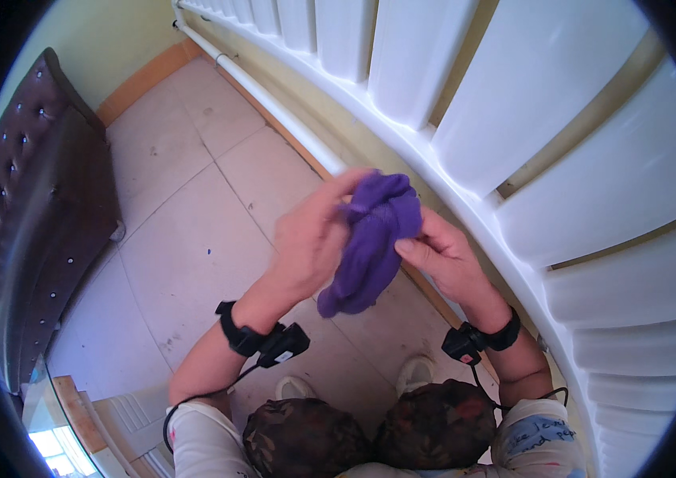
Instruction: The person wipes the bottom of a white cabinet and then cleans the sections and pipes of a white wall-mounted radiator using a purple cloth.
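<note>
A purple cloth item (374, 239), bunched and looking like a sock or small garment, hangs between my two hands over the tiled floor. My left hand (314, 236) has hold of its upper left side, and this hand is slightly blurred. My right hand (442, 248) pinches its right edge between thumb and fingers. The lower end of the cloth hangs free toward my knees. Both wrists bear black straps with small black devices and cables.
A white radiator (469, 173) runs along the wall on the right, with a white pipe (278, 110) low beside it. A brown tufted leather furniture piece (54, 197) stands at the left. A glass-edged wooden piece (78, 412) is at the lower left. My shoes rest on the tiled floor (183, 239).
</note>
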The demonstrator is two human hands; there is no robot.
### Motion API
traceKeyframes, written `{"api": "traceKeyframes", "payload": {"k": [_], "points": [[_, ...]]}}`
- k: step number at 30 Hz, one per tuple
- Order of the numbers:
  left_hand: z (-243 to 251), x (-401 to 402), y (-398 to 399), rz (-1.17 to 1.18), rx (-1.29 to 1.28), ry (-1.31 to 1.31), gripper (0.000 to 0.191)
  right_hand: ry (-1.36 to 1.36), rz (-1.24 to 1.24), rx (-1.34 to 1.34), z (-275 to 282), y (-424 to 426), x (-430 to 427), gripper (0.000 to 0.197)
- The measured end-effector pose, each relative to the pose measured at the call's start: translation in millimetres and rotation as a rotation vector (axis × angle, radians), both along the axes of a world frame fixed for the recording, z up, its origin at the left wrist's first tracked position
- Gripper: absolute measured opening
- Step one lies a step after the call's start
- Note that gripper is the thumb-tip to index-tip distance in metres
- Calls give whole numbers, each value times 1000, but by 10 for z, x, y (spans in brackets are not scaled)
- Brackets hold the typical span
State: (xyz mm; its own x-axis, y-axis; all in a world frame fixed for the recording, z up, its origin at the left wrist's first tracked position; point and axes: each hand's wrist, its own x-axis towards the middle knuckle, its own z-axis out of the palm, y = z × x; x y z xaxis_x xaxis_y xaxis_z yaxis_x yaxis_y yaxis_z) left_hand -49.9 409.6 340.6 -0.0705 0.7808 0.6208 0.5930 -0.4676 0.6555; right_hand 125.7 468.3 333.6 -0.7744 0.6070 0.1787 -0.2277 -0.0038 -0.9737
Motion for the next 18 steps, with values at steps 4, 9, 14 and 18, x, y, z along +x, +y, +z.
{"api": "traceKeyframes", "payload": {"k": [4, 9, 14, 18], "points": [[-128, -274, -246, 95, -184, -392, 50, -76, 23, 132, 215, -130, 70, 35], [125, 100, -507, -167, -204, -209, 81, -48, -67, 3, 479, -343, -28, 26], [-216, 140, -369, -220, -371, -407, 50, -290, -17, 705, 568, -308, 154, 23], [14, 253, -205, -142, -215, -894, 30, -219, -112, 581, 302, -283, 494, 30]]}}
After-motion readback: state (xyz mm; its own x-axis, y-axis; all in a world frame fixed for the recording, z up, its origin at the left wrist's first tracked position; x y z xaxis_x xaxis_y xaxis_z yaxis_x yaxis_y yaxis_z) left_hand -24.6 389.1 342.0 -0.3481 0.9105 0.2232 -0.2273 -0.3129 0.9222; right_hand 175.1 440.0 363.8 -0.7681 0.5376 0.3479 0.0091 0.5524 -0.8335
